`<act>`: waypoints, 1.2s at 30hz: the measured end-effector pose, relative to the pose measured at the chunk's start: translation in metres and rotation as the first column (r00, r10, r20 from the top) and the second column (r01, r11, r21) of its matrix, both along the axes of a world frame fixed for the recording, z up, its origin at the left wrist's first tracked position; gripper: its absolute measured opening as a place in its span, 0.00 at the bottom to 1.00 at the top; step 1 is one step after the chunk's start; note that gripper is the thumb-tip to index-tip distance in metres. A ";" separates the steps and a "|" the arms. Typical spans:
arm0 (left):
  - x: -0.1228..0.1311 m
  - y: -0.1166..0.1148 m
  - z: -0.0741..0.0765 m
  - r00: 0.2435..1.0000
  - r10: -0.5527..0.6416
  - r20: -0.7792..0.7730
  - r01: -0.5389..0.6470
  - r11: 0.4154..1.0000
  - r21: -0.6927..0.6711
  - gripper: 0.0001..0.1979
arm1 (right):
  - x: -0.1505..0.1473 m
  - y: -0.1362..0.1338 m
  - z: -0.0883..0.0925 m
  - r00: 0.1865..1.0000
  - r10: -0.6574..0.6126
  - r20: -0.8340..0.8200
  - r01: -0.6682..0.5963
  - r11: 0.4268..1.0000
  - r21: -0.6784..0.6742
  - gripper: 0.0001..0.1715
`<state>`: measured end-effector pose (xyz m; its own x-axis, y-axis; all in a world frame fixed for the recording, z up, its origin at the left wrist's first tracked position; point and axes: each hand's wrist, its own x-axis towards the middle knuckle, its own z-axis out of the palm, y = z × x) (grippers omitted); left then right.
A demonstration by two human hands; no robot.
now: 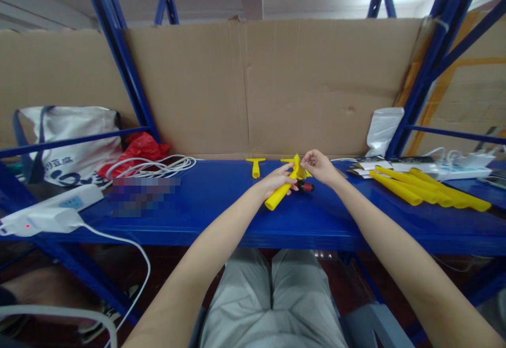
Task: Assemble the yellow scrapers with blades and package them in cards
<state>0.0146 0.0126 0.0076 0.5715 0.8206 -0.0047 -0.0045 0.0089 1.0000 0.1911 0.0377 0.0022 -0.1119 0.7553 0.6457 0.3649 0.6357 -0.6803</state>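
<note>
My left hand (279, 180) is closed around a yellow scraper handle (278, 197), a hollow tube with a wider flat head. The tube end points down toward me and the head points away. At the head, my right hand (319, 166) has thumb and fingertips pinched together; what they hold, if anything, is too small to make out. Just behind the handle lies a red-and-black tool grip (305, 186), partly hidden. A yellow T-shaped piece (256, 167) lies farther left on the blue shelf (213, 200), and another is partly covered behind my hands.
Several long yellow tubes (419, 190) lie at the right beside small boxes (369, 164) and a white power strip (462, 172). On the left are coiled white cables (169, 164), a red bag (142, 147), a cloth bag (79, 145) and another power strip (59, 208). Cardboard (296, 84) stands behind.
</note>
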 end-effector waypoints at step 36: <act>0.000 0.004 0.007 0.953 0.261 0.154 -0.235 0.958 -0.165 0.38 | 0.012 -0.019 0.011 0.720 -0.186 0.669 0.359 0.924 -0.130 0.25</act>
<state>0.0147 0.0168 0.0142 0.3526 0.9343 -0.0524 -0.1969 0.1288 0.9719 0.2034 0.0184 0.0131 -0.1929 0.9344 0.2996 0.8952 0.2926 -0.3362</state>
